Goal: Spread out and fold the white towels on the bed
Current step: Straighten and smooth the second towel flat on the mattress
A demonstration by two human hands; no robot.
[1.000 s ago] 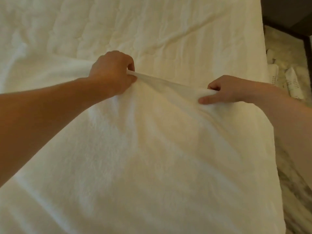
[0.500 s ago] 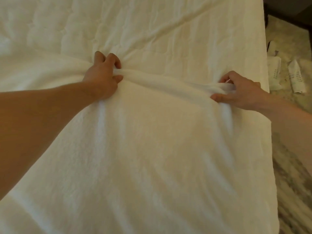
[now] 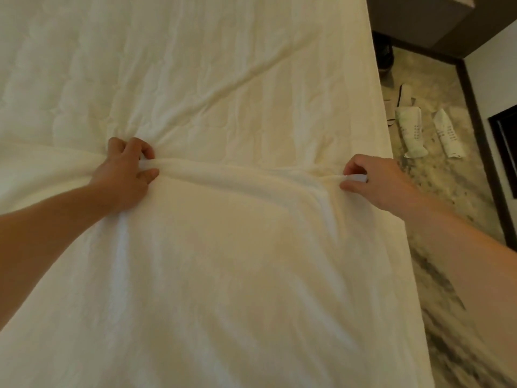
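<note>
A large white towel point(image 3: 223, 261) lies spread over the near part of the bed point(image 3: 209, 65), its far edge bunched into a ridge running left to right. My left hand point(image 3: 126, 172) grips that far edge at the left, fingers curled round the fold. My right hand point(image 3: 375, 177) pinches the same edge at the right, close to the bed's right side. The towel lies flat between my arms with soft lengthwise creases.
The quilted white bed cover stretches beyond the towel. The bed's right edge point(image 3: 383, 121) drops to a marbled floor point(image 3: 447, 191), where two wrapped white slippers point(image 3: 430, 133) lie. A dark skirting and wall point(image 3: 481, 79) stand at the far right.
Both hands have carried the towel's far edge away from me and down onto the bed. My right hand has moved outward toward the bed's right side, stretching the edge wider.
</note>
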